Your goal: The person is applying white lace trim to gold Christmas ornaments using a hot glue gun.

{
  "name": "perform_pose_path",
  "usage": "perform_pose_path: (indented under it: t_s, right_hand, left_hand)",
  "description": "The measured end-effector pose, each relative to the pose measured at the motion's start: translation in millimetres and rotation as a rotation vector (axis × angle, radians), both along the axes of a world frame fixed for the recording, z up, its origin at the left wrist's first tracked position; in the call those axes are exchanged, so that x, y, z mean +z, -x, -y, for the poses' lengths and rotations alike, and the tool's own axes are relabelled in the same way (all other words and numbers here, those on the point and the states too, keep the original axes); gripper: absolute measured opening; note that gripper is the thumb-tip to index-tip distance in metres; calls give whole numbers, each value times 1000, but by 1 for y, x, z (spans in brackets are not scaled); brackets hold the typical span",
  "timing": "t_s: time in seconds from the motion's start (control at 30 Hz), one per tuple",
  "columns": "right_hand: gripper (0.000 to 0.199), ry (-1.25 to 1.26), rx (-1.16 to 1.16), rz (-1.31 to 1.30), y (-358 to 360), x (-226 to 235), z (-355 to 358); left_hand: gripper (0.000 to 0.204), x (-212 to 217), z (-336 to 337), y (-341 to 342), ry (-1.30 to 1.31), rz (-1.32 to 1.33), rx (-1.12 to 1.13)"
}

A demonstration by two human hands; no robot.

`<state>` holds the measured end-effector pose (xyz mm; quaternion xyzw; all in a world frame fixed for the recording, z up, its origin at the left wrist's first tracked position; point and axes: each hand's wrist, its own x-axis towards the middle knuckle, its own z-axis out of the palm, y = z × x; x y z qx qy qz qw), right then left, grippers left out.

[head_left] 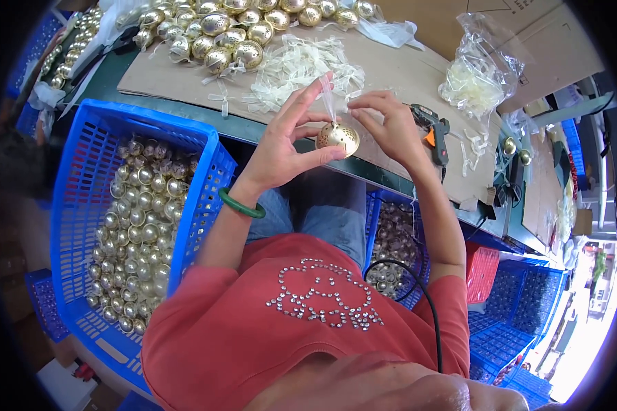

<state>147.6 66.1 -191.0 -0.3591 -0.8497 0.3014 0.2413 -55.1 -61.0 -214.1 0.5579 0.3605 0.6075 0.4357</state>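
Note:
My left hand (281, 140) is closed around a gold ball ornament (337, 139) with small perforations, thumb below it. A sheer whitish ribbon loop (328, 99) rises from the ornament's top to my left fingertips. Just to the right of the ribbon is my right hand (391, 127), its fingers bent and slightly apart, with nothing visible between them. On the cardboard-covered bench (206, 92), beyond my hands, lies a heap of cut sheer ribbons (305, 68). A pile of gold ornaments (236, 41) sits behind and left of it.
A black glue gun (432, 133) with an orange trigger lies right of my right hand. A clear bag (476, 82) of pale ribbons stands farther right. A blue crate (209, 157) full of ornaments is at my left. Another crate (371, 229) sits under the bench.

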Motion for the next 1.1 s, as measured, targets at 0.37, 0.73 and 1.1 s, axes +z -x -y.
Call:
perform_pose_path:
  t_s: [0.37,0.73,1.1]
  right_hand:
    - [26,423,57,-216,-8,-5,4]
    - [33,139,-91,-376,-23,13,16]
    - [60,-294,-744,437,-109,-20,11]
  left_hand:
    - [103,-8,2,0,96,119,-91]
    - [106,-8,-4,7,53,-39,-39]
    - [101,2,-19,8,-117,-222,206]
